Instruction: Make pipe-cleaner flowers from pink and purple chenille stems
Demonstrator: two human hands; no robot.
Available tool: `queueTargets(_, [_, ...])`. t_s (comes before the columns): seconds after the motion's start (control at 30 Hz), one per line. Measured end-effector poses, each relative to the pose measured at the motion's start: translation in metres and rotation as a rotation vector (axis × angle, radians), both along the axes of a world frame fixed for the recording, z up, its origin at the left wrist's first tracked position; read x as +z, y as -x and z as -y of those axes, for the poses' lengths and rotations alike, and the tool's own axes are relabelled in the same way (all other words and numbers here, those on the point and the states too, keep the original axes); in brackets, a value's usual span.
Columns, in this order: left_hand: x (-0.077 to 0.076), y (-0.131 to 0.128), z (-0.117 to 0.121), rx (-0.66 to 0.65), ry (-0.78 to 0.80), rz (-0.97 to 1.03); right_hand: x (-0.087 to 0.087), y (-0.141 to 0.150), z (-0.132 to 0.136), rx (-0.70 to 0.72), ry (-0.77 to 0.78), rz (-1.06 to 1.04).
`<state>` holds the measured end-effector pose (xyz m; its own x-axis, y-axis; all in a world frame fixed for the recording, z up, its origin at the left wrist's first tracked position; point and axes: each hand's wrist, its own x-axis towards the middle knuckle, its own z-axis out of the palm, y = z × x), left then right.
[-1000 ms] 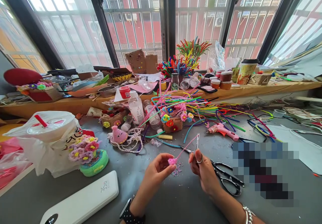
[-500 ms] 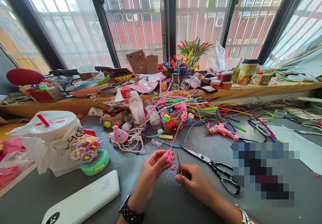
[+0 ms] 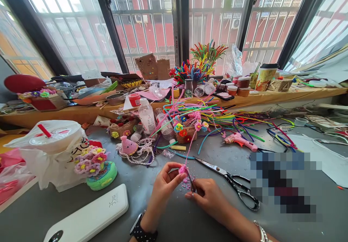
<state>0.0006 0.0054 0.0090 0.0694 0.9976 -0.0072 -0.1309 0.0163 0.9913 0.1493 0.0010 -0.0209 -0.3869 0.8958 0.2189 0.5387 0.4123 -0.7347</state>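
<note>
Between thumb and fingers, my left hand [image 3: 166, 179] pinches a small pink fuzzy pipe-cleaner piece [image 3: 182, 169]. A thin pink stem rises from it toward the flowers behind. My right hand [image 3: 208, 195] is closed around small scissors [image 3: 193, 186], their handles mostly hidden by the fingers. The blades point up and touch, or nearly touch, the right side of the pink piece. Pink and purple fuzz clippings [image 3: 186, 183] lie on the table beneath. Larger black-handled scissors [image 3: 228, 176] rest on the table just right of my right hand.
A white power bank [image 3: 89, 213] lies front left, near a green-based flower ornament [image 3: 102, 176] and a bagged drink cup [image 3: 54, 140]. Pearl strings [image 3: 148, 151], bottles [image 3: 146, 117] and pipe cleaners [image 3: 217, 115] crowd the back. A pink glue gun [image 3: 240, 140] is at right.
My right hand has moved slightly left and the small scissors now tilt up against the pink piece. My left hand still holds the piece in nearly the same spot.
</note>
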Motion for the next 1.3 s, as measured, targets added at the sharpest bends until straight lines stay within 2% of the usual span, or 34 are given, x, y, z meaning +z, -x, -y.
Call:
queueTargets(0.37, [-0.002, -0.001, -0.002, 0.028, -0.026, 0.058, -0.006, 0.000, -0.002, -0.033, -0.029, -0.097])
queueTargets(0.63, [-0.004, -0.001, -0.002, -0.038, -0.026, 0.034, -0.005, 0.000, -0.001, -0.050, -0.054, -0.068])
queueTargets(0.8, [0.003, -0.006, 0.001, 0.086, -0.018, 0.064, -0.006, 0.001, -0.002, -0.061, -0.066, -0.040])
queueTargets(1.0, [0.013, -0.008, 0.005, 0.101, 0.069, 0.208, -0.009, 0.000, -0.003, -0.046, -0.056, -0.098])
queueTargets(1.3, [0.010, -0.005, 0.004, 0.070, 0.113, 0.207, -0.003, 0.001, 0.001, -0.009, -0.035, -0.029])
